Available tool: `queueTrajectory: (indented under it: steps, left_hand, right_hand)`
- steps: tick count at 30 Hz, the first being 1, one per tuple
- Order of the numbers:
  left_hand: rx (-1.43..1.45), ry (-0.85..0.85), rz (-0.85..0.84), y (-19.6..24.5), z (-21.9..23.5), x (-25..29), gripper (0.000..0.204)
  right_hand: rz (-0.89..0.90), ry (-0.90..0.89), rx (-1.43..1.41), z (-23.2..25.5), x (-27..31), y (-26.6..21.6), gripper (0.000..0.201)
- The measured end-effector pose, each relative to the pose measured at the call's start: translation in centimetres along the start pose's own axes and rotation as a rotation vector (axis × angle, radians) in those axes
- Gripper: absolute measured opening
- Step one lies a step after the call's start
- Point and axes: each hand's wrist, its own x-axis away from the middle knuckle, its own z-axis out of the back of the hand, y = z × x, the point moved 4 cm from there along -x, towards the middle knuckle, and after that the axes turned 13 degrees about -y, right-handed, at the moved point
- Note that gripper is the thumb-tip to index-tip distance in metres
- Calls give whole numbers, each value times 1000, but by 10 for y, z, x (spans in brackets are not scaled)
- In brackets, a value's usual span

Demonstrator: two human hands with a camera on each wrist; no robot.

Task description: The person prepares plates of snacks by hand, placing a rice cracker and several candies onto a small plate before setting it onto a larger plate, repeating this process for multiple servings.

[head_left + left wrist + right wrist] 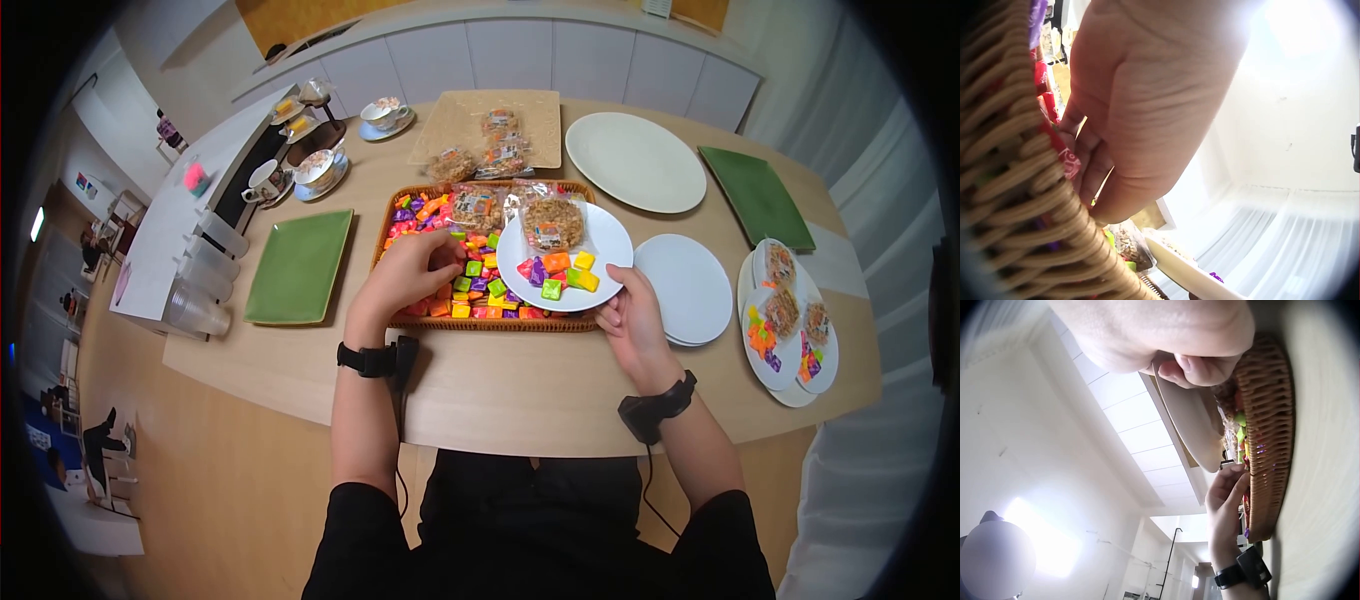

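My right hand (632, 312) grips the rim of a round white plate (590, 228), thumb on top and fingers curled beneath. On that plate lie a wrapped granola-like cake (553, 223) and several colourful wrapped candies (556, 262). The plate is held over the right part of a wicker basket (545, 324) full of similar candies (478, 282). My left hand (413, 268) reaches down into the basket with bent fingers among the candies. A red wrapper (1067, 156) overlaps those fingers in the left wrist view; I cannot tell whether they hold a candy.
Right of the basket are stacked white plates (690, 290) and filled plates (816, 375). Green plates stand left (298, 268) and far right (757, 197). Behind are a beige tray (440, 135) with wrapped cakes and a white oval platter (635, 160). Teacups (315, 170) and plastic cups (200, 308) stand left.
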Motion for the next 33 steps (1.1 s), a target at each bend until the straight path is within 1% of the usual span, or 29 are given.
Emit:
queueTrajectory:
  steps: [1, 2, 4, 8, 10, 11, 13, 17, 20, 22, 23, 28, 29, 31, 33]
  left_hand:
    - [-54, 26, -73, 1, 1, -1, 14]
    - [-56, 27, -73, -1, 1, -2, 14]
    - [-32, 88, -77, 1, 0, -2, 13]
    - [-50, 111, -105, 5, 2, -3, 11]
    - [-136, 191, -155, 6, 3, -1, 12]
    - [-134, 189, -154, 5, 2, -1, 12]
    - [-219, 159, -109, 3, 2, -3, 15]
    - [-228, 136, -97, 3, -2, -3, 18]
    - [-230, 141, -115, 4, -2, -5, 21]
    - [-297, 107, -177, 5, -4, -4, 24]
    - [-296, 106, -174, 4, -4, -3, 24]
    - [-217, 71, -125, 3, -1, -2, 24]
    - [-216, 72, -122, 2, -1, -1, 24]
    - [-173, 80, -65, 2, -1, -2, 23]
    - [-197, 90, -55, 3, -2, -3, 23]
  right_hand:
    - [-3, -9, 2, 0, -1, 0, 15]
    - [-2, -11, 1, -1, -2, 0, 15]
    - [-3, 3, -15, -1, -1, 0, 15]
    - [4, 5, 2, -1, -1, -1, 15]
    - [0, -3, -9, -2, 0, 0, 15]
    - [-3, 0, -9, -1, 0, 0, 15]
    - [0, 9, -6, 0, -1, 0, 14]
    - [-4, 3, -13, -2, 0, 1, 14]
    - [7, 7, -6, 0, -1, 0, 14]
    - [0, 19, 0, -1, -1, 0, 15]
    - [-3, 19, 0, -2, -1, 0, 15]
    - [5, -12, -1, -1, -1, 0, 15]
    - [3, -13, -1, -2, -2, 0, 15]
    - [9, 2, -6, -2, 0, 0, 14]
    - [10, -8, -4, 1, -1, 0, 14]
